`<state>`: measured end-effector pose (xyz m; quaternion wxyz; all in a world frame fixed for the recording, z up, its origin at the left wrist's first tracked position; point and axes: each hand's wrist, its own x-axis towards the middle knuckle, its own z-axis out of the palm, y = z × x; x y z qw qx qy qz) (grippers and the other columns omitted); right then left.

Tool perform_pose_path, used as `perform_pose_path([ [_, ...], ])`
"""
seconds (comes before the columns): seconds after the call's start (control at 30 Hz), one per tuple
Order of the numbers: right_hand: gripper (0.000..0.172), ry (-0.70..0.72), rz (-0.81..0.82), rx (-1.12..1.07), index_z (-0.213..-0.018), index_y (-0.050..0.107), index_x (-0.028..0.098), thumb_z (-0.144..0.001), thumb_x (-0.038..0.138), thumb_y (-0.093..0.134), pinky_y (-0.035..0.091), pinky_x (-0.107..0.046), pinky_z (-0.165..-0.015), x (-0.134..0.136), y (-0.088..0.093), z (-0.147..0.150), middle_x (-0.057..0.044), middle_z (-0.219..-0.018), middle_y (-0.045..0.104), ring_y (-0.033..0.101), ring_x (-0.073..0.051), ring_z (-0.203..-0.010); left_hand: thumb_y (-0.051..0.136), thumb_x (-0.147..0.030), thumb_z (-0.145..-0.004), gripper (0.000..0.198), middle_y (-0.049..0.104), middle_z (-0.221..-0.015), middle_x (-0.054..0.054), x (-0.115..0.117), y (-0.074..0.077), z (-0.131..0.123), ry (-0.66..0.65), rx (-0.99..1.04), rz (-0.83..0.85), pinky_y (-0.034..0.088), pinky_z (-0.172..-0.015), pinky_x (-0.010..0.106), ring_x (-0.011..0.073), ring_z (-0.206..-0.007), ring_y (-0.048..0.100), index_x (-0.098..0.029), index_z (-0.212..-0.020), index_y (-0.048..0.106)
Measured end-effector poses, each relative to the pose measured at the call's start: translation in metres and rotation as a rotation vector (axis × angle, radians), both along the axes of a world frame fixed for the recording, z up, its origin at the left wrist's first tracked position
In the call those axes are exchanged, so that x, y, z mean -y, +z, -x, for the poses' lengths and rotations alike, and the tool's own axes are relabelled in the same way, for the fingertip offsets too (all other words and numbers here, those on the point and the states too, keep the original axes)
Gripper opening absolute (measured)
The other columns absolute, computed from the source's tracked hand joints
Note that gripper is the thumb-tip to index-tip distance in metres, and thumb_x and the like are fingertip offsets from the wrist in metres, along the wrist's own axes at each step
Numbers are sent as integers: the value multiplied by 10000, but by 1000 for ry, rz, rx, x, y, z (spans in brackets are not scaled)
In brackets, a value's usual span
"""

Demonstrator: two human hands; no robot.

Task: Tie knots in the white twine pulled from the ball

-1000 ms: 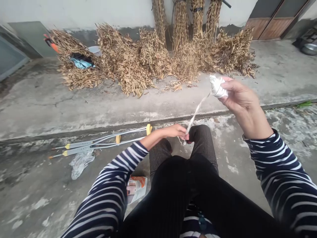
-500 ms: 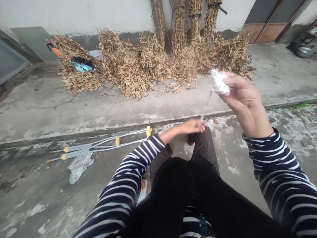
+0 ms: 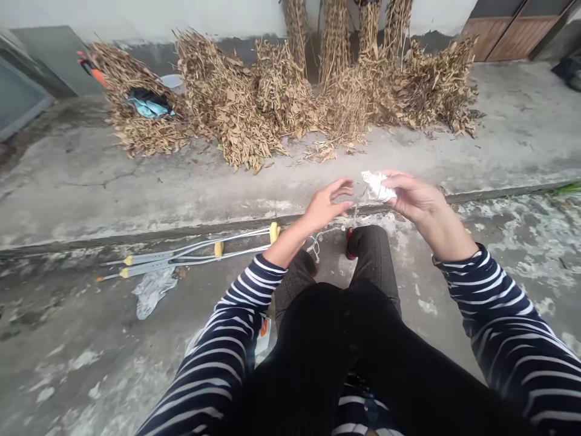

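Note:
My right hand (image 3: 416,197) grips a small white bundle (image 3: 378,186) with thin dark lines wound round it. It looks like a wad of string, though its exact make-up is hard to tell. A faint pale strand hangs from its left side. My left hand (image 3: 329,203) is just left of the bundle, apart from it, with fingers spread and curved and nothing visible in them. Below that wrist, a loose white cord (image 3: 315,245) makes loops near my left foot.
A pair of crutches (image 3: 181,257) lies on the ground at left, by a crumpled clear plastic bag (image 3: 154,290). A low concrete step edge (image 3: 218,234) runs across. Dried plant stalks (image 3: 245,115) are heaped along the wall. A white-and-orange packet (image 3: 263,336) is beside my leg.
My right hand has come down and left with the bundle. My left hand has risen towards it, and its fingers have let go of the strand and opened. The view has tilted down slightly.

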<state>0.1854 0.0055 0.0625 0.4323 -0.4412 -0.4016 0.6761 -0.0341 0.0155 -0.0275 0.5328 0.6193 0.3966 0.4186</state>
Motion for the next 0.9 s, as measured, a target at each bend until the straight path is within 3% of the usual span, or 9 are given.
perform_pose_path([
  [0.07, 256, 4, -26, 50, -808, 769, 164, -570, 141, 860, 522, -204, -496, 0, -5, 0, -21, -726, 703, 623, -110, -600, 785, -234, -844, 517, 734, -1291, 129, 10, 5, -28, -43, 201, 49, 624, -783, 315, 241, -1099, 726, -184, -1346, 669],
  [0.13, 260, 3, -59, 78, -801, 774, 162, -562, 160, 873, 501, -208, -475, 0, -7, -1, -27, -714, 705, 612, -113, -589, 779, -216, -851, 399, 783, -1074, 90, 15, 8, -46, -8, 283, 83, 614, -755, 295, 179, -878, 745, -169, -1241, 708],
  [0.27, 269, 5, -100, 92, -799, 794, 153, -547, 170, 885, 446, -190, -445, 4, -7, -3, -25, -690, 695, 587, -96, -572, 755, -198, -867, 160, 745, -774, 36, 20, 10, -52, 62, 291, 83, 568, -644, 259, 124, -631, 674, -140, -1015, 740],
  [0.37, 273, -10, -126, 117, -818, 803, 166, -560, 177, 893, 468, -201, -472, 5, -10, -5, -24, -726, 712, 608, -105, -605, 731, -240, -895, 104, 730, -718, 34, 23, 11, -46, 85, 273, 81, 538, -595, 241, 127, -623, 674, -138, -912, 738],
  [0.53, 339, -65, -123, 148, -845, 814, 181, -537, 221, 952, 526, -223, -529, 11, -22, -1, -30, -799, 762, 647, -120, -640, 752, -260, -875, 128, 769, -811, 48, 25, 7, -44, 133, 266, 117, 528, -592, 223, 153, -745, 730, -136, -902, 745],
  [0.67, 503, -58, -115, 143, -1009, 811, 190, -568, 337, 1004, 624, -263, -635, 25, -35, 6, -40, -950, 795, 713, -144, -739, 712, -191, -884, 67, 720, -695, 11, 29, 0, -45, 154, 227, 159, 527, -598, 218, 115, -630, 677, -134, -852, 726],
  [0.77, 679, -31, -44, 107, -1164, 744, 238, -567, 401, 1022, 680, -349, -626, 35, -45, 7, -22, -985, 790, 747, -189, -750, 702, -186, -886, 90, 680, -629, -7, 35, -6, -45, 138, 186, 157, 513, -587, 210, 97, -569, 626, -139, -810, 705],
  [0.9, 598, -75, 48, 52, -977, 699, 181, -510, 296, 1054, 681, -303, -605, 40, -60, 3, -36, -876, 781, 758, -187, -712, 708, -232, -882, 111, 678, -645, -5, 42, -13, -41, 143, 116, 87, 505, -608, 215, 108, -598, 631, -146, -814, 705],
])
